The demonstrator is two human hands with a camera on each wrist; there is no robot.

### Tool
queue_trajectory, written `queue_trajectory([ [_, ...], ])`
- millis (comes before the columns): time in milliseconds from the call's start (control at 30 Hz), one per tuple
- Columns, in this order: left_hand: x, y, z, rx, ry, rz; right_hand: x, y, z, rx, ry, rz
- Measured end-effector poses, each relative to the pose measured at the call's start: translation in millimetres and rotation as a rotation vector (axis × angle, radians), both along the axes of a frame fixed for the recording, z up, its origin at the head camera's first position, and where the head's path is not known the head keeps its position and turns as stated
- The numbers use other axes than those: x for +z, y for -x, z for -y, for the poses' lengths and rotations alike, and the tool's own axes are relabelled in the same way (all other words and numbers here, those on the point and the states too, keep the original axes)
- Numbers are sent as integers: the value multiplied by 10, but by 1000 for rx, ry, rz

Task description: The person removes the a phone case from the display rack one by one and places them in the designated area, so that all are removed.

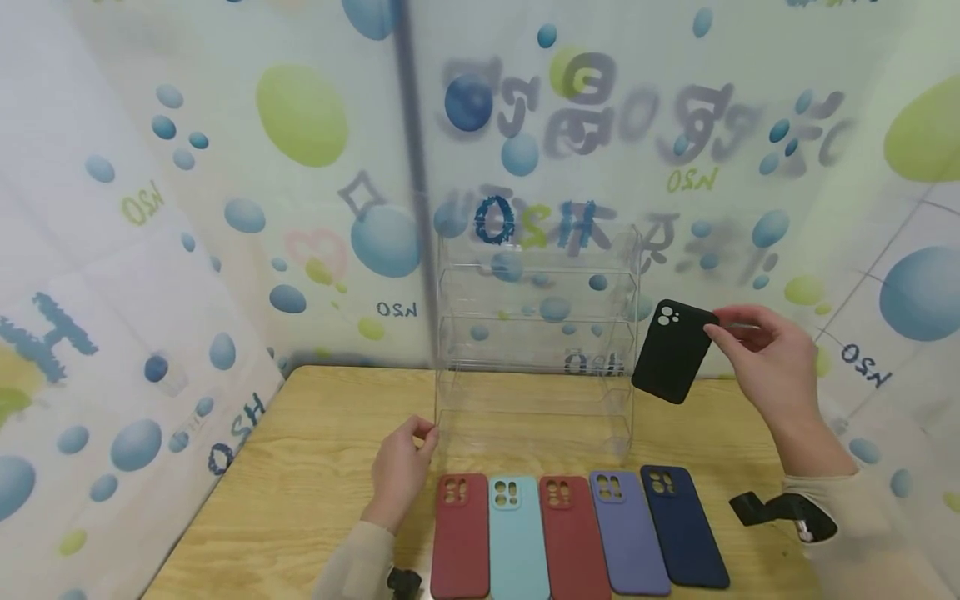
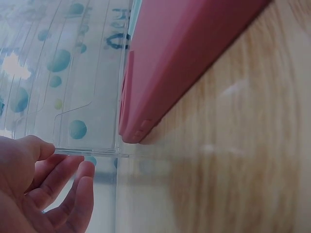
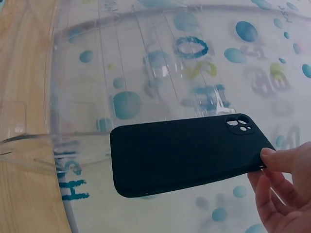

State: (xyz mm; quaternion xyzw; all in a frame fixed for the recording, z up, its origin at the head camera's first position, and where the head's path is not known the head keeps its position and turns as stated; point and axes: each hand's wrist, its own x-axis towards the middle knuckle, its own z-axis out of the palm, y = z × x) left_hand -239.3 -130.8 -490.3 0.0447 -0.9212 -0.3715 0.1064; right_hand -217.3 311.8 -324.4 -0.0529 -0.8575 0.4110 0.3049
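A black phone case [image 1: 672,354] hangs in the air just right of the clear tiered rack [image 1: 536,412]. My right hand [image 1: 780,362] pinches it by its upper right edge, thumb on the near face. In the right wrist view the black case [image 3: 184,155] is held at its camera-hole end. At the rack's lower left side, my left hand [image 1: 401,471] pinches the thin side panel; in the left wrist view the thumb [image 2: 41,147] lies on that panel's edge, the other fingers beyond. None of the rack's tiers visibly holds a case.
In front of the rack lies a row of phone cases: a dark red one [image 1: 461,542], a light blue one [image 1: 519,542], another dark red one [image 1: 576,542], a purple one [image 1: 632,537] and a navy one [image 1: 686,529]. A patterned curtain [image 1: 300,208] hangs behind the wooden table [image 1: 300,500].
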Motion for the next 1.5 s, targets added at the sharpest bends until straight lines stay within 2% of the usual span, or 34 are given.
queue_trajectory([
  [267, 11, 2, 5, 0, -3, 16, -134, -113, -247, -35, -47, 100],
  [433, 11, 4, 4, -2, -6, 15, -262, -153, -424, -53, -137, 190],
  [567, 13, 6, 4, -5, -3, 9, -374, -161, -609, -36, -213, 264],
  [733, 29, 12, 2, -8, -3, 9, -469, -183, -856, 60, -275, 361],
  [867, 35, 2, 1, -6, -12, 7, -497, -202, -1026, 137, -285, 492],
  [1033, 21, -5, 3, -10, -15, 10, -569, -195, -1164, 240, -232, 695],
  [1133, 11, 1, 7, -7, -14, 9, -677, -174, -1195, 303, -181, 761],
  [1233, 7, 1, 6, -4, -8, 0, -811, -160, -1215, 332, -157, 769],
  [1500, 11, -7, -1, 7, -11, 7, -1202, -109, -1202, 356, -206, 683],
])
